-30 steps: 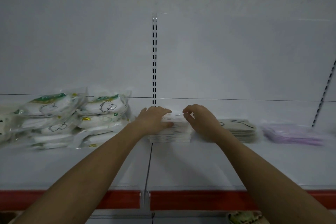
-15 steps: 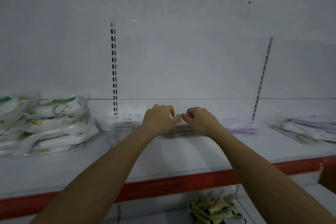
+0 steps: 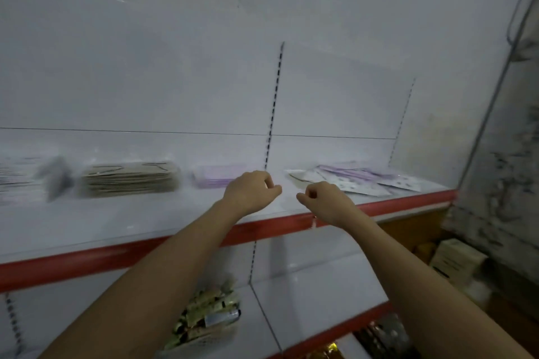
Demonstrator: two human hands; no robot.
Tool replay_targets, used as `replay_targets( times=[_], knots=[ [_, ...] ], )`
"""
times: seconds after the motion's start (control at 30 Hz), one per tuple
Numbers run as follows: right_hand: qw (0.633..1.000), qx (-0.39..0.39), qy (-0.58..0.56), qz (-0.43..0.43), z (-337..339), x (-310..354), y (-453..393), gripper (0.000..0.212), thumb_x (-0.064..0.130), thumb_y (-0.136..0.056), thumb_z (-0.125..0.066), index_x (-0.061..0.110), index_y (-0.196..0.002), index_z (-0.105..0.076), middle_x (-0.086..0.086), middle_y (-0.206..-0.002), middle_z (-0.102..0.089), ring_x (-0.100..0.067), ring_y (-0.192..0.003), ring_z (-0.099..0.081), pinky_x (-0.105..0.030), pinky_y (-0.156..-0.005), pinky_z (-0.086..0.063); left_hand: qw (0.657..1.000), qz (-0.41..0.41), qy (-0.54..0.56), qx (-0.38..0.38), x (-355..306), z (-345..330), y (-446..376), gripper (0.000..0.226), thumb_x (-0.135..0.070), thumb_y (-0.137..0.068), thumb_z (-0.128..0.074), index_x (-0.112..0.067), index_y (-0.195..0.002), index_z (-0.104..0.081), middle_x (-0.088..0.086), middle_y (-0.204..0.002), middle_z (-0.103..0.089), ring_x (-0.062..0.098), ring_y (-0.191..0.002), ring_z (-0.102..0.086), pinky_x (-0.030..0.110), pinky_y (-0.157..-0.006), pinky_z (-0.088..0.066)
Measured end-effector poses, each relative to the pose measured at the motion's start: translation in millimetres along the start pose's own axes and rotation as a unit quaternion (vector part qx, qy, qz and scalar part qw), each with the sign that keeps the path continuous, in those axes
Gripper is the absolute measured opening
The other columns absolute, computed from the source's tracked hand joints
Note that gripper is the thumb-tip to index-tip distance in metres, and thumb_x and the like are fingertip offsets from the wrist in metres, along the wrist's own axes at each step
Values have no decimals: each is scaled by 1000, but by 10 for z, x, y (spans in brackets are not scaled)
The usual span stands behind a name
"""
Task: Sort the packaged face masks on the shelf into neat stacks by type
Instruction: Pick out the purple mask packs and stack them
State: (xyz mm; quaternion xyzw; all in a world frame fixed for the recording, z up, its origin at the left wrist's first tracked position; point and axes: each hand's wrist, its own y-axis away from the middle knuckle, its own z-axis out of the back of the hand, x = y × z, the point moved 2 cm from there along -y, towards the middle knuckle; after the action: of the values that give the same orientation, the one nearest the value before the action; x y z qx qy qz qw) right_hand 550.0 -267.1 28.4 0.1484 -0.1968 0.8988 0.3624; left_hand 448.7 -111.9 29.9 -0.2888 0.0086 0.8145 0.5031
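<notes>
**Masks half sorted: two hands head for the loose pile**

Masks in their packets lie along the upper shelf [image 3: 145, 221], and how they lie shows how far the sorting has got. Left of centre stands a squared-up beige stack [image 3: 129, 178], its edges flush. Just right of it sits a low purple stack [image 3: 217, 176], also tidy, partly hidden behind the left hand [image 3: 250, 191]. Farther left, a blurred white stack [image 3: 17, 181] reaches the edge of the view; its type cannot be made out. These groups are kept apart, probably so that each type stays readable at a glance.

To the right of the slotted upright [image 3: 274, 102], a loose pile [image 3: 355, 181] of purple and white packets lies fanned and overlapping, with one pale packet sticking out toward the centre. This looks like the unsorted remainder.

Both hands hang over the front of the shelf between the purple stack and the loose pile, touching neither. The left hand's fingers are curled loosely inward and hold nothing. The right hand [image 3: 323, 201] is curled likewise, thumb against forefinger, with nothing visible in the pinch. Being empty and nearest the fanned packets, the right hand seems poised to draw from that pile, picking purple packets for the stack beside the left hand.

Slippery, overlapping film may cause two packets to lift together.
</notes>
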Motion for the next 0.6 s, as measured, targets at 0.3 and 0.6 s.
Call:
replay_targets(
  times=[0.3,0.6],
  knots=[
    [999,-46,-7,-24,395,-1331,-123,29,41,-97,-52,20,-78,-56,4,-72,-59,-14,-64,-52,-30,-60,-42,998,-60,18,23,-1170,-995,-548,20,-44,-90,-54,-27,-94,-65,-11,-93,-66,14,-90,-61,28,-74,-45],
    [998,-64,-3,-21,559,-2154,-959,22,36,-99,-50,20,-89,-61,1,-83,-67,-19,-70,-58,-37,-68,-51,996,-74,48,21,-1479,-1439,-1784,14,-42,-90,-56,-29,-90,-63,-8,-94,-65,18,-86,-63,29,-72,-45]
  ],
)
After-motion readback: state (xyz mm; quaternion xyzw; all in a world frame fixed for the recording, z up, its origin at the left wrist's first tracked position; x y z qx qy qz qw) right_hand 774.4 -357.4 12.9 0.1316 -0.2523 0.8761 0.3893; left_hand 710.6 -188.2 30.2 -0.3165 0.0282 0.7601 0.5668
